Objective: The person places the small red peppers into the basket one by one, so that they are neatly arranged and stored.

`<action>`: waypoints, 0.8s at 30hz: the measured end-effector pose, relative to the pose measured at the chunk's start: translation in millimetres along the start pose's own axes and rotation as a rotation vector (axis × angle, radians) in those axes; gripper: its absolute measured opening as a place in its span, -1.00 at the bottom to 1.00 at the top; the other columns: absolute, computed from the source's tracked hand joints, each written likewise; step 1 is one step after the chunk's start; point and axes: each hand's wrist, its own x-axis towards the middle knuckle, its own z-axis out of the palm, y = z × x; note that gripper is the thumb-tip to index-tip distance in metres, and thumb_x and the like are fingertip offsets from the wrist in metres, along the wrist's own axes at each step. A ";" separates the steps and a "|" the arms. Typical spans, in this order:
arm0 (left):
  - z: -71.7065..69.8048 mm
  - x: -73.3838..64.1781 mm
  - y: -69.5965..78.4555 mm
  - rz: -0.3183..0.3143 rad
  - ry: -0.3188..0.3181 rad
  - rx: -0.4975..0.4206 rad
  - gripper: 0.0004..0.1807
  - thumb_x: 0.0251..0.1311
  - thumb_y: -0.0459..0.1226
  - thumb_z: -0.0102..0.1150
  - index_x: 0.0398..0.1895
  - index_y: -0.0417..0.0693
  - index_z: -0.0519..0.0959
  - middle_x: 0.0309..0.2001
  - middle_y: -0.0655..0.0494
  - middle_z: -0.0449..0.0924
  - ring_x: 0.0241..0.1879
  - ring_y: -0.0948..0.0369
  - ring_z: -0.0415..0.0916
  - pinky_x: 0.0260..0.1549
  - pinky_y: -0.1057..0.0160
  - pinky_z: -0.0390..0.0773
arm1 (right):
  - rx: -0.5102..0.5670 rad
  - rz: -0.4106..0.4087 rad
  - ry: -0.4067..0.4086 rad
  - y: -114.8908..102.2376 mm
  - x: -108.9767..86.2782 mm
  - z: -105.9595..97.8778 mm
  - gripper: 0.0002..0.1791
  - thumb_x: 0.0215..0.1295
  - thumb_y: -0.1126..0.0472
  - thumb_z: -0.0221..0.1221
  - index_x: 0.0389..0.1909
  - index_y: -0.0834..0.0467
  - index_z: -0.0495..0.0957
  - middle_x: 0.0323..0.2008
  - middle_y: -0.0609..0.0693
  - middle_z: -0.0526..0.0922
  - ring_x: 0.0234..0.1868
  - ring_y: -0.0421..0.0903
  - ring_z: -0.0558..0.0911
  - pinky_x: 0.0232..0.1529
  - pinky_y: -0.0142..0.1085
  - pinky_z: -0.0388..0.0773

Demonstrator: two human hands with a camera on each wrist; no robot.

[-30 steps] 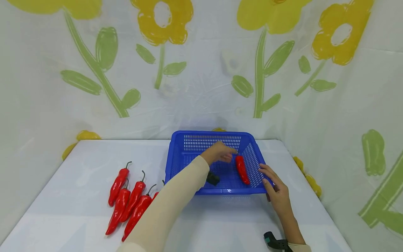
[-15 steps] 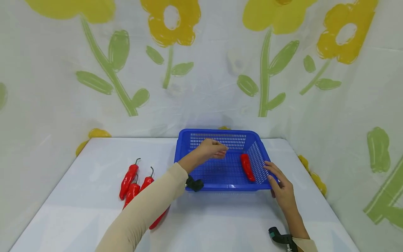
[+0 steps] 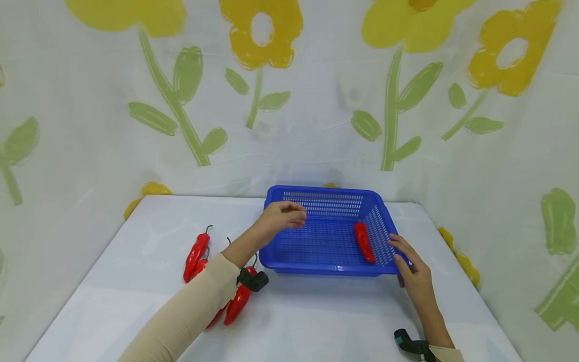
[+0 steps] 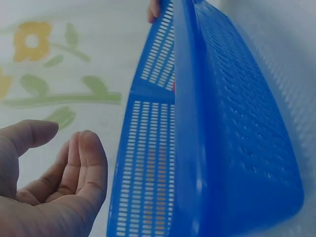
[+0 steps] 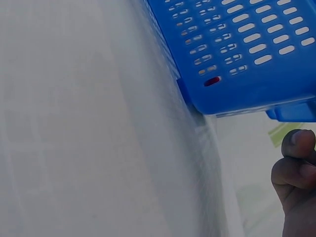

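A blue plastic basket [image 3: 312,270] with slotted walls stands on the white table, and one red chili pepper [image 3: 364,243] lies at its right side. My left hand [image 3: 282,217] is above the basket's left rim. In the left wrist view, its loosely bent fingers [image 4: 91,158] hold nothing, with a gap to the thumb. My right hand [image 3: 415,271] grips the basket's front right corner; the right wrist view shows curled fingers [image 5: 296,170] below the rim. More red chili peppers [image 3: 196,256] lie left of the basket, partly hidden by the left sleeve.
A white cloth [image 3: 325,151] printed with yellow flowers hangs behind and beside the table. Each wrist wears a black strap with a small device, such as the left wrist device [image 3: 254,280]. The table's right edge runs just beyond the right hand.
My left hand has drawn back leftward from beside the pepper in the basket to the left rim. My right hand stays at the basket's corner. The head view has shifted slightly.
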 end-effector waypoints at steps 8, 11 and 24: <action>-25.6 -34.0 -6.8 0.012 0.080 -0.008 -0.68 0.36 -0.26 0.23 0.08 -0.26 0.56 -0.01 -0.17 0.62 -0.04 0.03 0.65 0.12 0.03 0.57 | -0.010 0.002 -0.013 -2.3 1.2 -3.9 -0.59 0.55 0.25 0.01 0.35 0.13 0.45 0.44 -0.01 0.31 -0.63 -0.07 0.40 -0.71 -0.32 0.46; -33.6 -44.5 -9.6 0.021 0.121 -0.015 -0.64 0.39 -0.24 0.19 0.13 -0.29 0.53 0.00 -0.15 0.61 0.02 -0.05 0.61 0.11 0.06 0.57 | -0.007 -0.001 -0.007 -5.5 2.9 -7.3 -0.59 0.55 0.25 0.01 0.35 0.12 0.46 0.44 -0.03 0.33 -0.63 -0.09 0.40 -0.71 -0.33 0.45; -81.5 -83.3 -26.8 -0.017 0.292 -0.004 -0.56 0.38 -0.16 0.22 0.19 -0.25 0.52 0.08 -0.16 0.60 0.01 0.05 0.62 0.13 0.08 0.56 | 0.006 0.031 -0.013 -5.8 0.5 -3.3 -0.60 0.56 0.24 0.00 0.34 0.15 0.46 0.44 -0.04 0.32 -0.63 -0.10 0.40 -0.70 -0.35 0.46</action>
